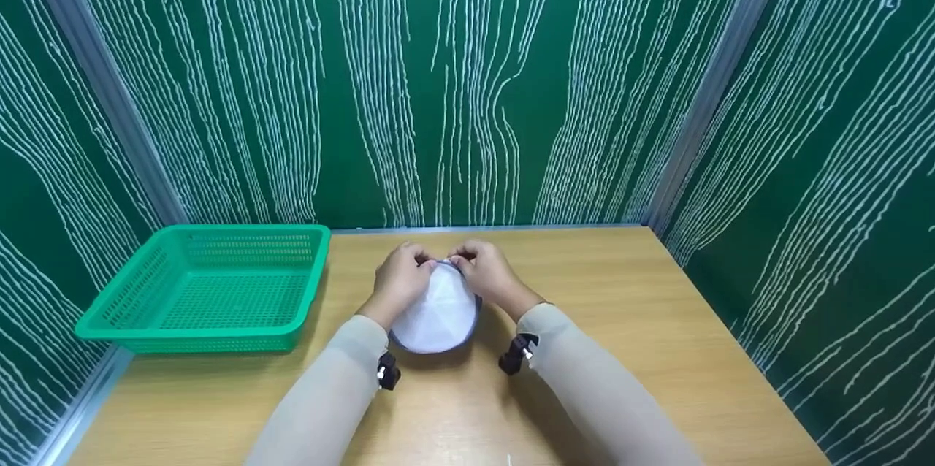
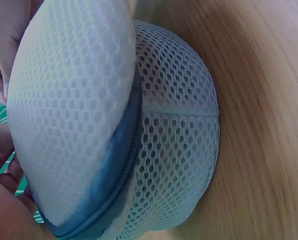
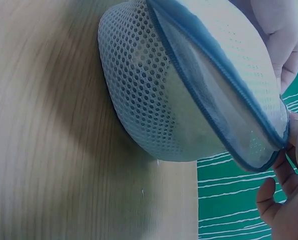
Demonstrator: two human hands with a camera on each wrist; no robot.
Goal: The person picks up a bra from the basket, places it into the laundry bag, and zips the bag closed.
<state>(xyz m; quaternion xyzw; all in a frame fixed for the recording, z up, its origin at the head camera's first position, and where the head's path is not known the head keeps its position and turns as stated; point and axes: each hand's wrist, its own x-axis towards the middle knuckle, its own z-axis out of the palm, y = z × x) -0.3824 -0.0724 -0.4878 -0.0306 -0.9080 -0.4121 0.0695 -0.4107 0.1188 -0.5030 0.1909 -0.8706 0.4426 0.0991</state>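
Note:
A rounded white mesh laundry bag [image 1: 437, 312] with blue zipper edging stands on the table between my two hands. My left hand [image 1: 402, 280] pinches its far rim between thumb and fingers. Beside it, my right hand [image 1: 489, 276] pinches the same rim, close to the left thumb. In the right wrist view the blue zipper [image 3: 204, 95] gapes along this side, showing a strip of the inside. The left wrist view has the domed mesh top [image 2: 73, 100] filling much of the frame, above the lower mesh half [image 2: 176, 135]. What the bag holds inside cannot be told.
A green plastic basket [image 1: 219, 334] stands at the table's left, with nothing visible inside. Green panels [image 1: 438, 86] with white wavy lines close off the back and sides of the wooden table [image 1: 621, 305]. Small dark devices [image 1: 518, 353] are strapped at both wrists.

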